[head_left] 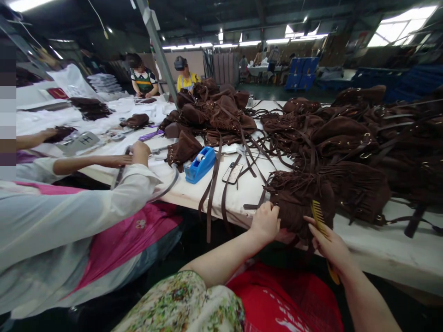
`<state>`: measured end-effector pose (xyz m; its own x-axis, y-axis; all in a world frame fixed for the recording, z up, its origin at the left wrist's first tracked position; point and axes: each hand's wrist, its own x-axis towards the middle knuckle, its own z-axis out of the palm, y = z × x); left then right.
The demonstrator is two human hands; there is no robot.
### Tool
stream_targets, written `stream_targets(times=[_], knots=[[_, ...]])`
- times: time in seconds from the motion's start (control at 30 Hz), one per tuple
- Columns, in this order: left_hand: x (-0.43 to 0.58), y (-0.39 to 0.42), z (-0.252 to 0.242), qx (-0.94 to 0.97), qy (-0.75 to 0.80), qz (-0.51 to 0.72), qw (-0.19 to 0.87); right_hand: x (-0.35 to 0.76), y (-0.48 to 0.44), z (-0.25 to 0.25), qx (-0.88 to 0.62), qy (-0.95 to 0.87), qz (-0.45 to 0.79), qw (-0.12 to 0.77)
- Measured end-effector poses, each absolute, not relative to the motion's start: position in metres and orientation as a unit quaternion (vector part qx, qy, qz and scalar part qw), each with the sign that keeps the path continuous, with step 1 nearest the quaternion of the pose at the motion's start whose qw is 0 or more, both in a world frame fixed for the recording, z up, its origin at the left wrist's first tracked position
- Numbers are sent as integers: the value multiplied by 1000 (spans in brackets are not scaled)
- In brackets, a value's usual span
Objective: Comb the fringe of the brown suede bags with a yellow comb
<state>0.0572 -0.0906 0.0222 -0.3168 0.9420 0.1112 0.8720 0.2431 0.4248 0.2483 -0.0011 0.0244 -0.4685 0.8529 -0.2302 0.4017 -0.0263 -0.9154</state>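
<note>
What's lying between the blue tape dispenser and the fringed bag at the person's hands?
In the head view, a phone and brown straps lie between the tape dispenser and the bag, some straps hanging over the table edge.

Dark brown fringed bag (294, 210), soft and suede-like, lying at the near edge of the white desk (367, 246), loose strands along its far side, yellow comb (319, 220) slanting over its right part, toothed end uppermost, middle partly hidden.
</note>
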Motion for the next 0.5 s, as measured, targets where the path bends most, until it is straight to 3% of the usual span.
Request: stream_targets(times=[0.5], knots=[[83, -102, 10, 624, 758, 189, -9, 210, 6, 34, -384, -632, 668, 87]])
